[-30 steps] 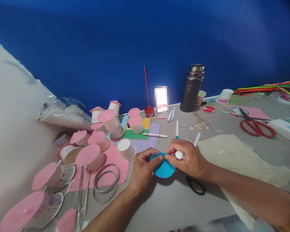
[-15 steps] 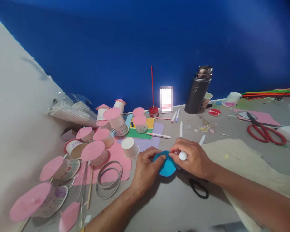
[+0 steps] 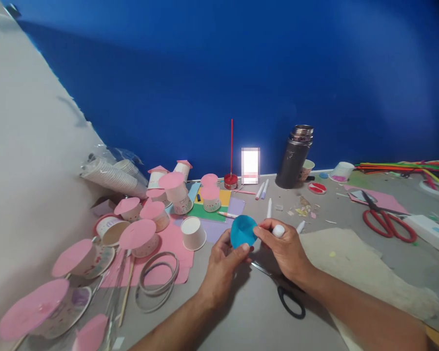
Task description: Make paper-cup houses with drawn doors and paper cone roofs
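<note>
A blue paper disc (image 3: 242,231), curled into a shallow cone, is lifted a little above the grey table (image 3: 249,312). My left hand (image 3: 223,265) pinches its lower edge from below. My right hand (image 3: 283,248) pinches its right edge with the fingertips and also grips a white-capped glue stick (image 3: 278,230) in the fist. Black-handled scissors (image 3: 283,292) lie on the table just under my right wrist.
Several paper cups with pink paper tops (image 3: 142,236) crowd the left, beside a plain cup (image 3: 192,232), tape rings (image 3: 157,275) and a sleeve of stacked cups (image 3: 111,175). Markers (image 3: 269,208), a dark flask (image 3: 294,156), red scissors (image 3: 386,222) and a beige cloth (image 3: 358,263) lie behind and right.
Both hands have raised the blue disc off the table and tilted it upright. The black scissors under my right hand are now uncovered.
</note>
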`<state>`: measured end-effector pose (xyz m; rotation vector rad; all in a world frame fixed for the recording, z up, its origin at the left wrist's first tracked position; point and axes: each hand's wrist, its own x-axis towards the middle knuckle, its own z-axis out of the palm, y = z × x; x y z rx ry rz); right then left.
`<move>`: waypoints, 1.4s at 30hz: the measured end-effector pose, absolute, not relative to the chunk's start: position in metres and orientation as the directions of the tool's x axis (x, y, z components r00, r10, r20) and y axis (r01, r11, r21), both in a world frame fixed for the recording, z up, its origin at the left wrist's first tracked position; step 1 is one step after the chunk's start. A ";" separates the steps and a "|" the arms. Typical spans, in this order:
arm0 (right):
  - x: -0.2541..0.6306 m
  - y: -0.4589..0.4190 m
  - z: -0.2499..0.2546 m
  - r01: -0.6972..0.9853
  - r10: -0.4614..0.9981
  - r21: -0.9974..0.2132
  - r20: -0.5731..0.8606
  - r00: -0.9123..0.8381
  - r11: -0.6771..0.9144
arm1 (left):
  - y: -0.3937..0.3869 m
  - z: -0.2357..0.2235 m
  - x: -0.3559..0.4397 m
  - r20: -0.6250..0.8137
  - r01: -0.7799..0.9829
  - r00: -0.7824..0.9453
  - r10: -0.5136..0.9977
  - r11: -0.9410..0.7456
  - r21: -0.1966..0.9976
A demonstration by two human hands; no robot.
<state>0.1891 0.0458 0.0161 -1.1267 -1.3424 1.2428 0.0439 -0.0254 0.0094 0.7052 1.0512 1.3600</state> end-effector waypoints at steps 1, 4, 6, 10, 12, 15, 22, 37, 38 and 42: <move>0.188 0.045 0.016 0.007 0.991 -0.999 0.048 -0.123 0.049 | -0.025 0.010 0.047 -0.181 -0.439 -0.143 0.973 0.102 0.893; 0.188 0.041 0.017 -0.077 0.993 -0.997 0.015 -0.121 0.006 | -0.022 0.017 0.066 -0.183 -0.531 -0.248 0.951 0.025 0.847; 0.188 0.040 0.019 -0.145 0.992 -0.989 -0.012 -0.127 -0.031 | -0.020 0.024 0.082 -0.209 -0.619 -0.283 0.936 -0.012 0.785; 0.194 0.040 0.023 -0.181 0.979 -0.983 0.009 -0.204 -0.028 | -0.013 0.032 0.100 -0.234 -0.690 -0.356 0.905 -0.085 0.719; 0.200 0.043 0.024 -0.161 0.964 -0.987 0.058 -0.258 0.016 | -0.013 0.035 0.096 -0.262 -0.690 -0.388 0.884 -0.090 0.718; 0.211 0.050 0.026 -0.183 0.940 -0.983 0.084 -0.330 0.023 | -0.018 0.036 0.082 -0.312 -0.687 -0.364 0.878 -0.028 0.726; 0.229 0.052 0.043 -0.055 0.842 -0.965 0.250 -0.477 0.256 | -0.038 0.031 0.068 -0.403 -0.617 -0.223 0.888 0.191 0.764; 0.227 0.041 0.045 0.213 0.740 -0.771 0.433 -0.516 0.600 | -0.044 0.024 0.062 -0.262 -0.335 -0.124 0.957 0.208 0.919; 0.227 0.041 0.045 0.215 0.749 -0.778 0.430 -0.503 0.591 | -0.044 0.024 0.063 -0.258 -0.366 -0.146 0.955 0.190 0.911; 0.226 0.040 0.043 0.240 0.782 -0.803 0.384 -0.492 0.545 | -0.043 0.023 0.066 -0.249 -0.516 -0.185 0.951 0.121 0.848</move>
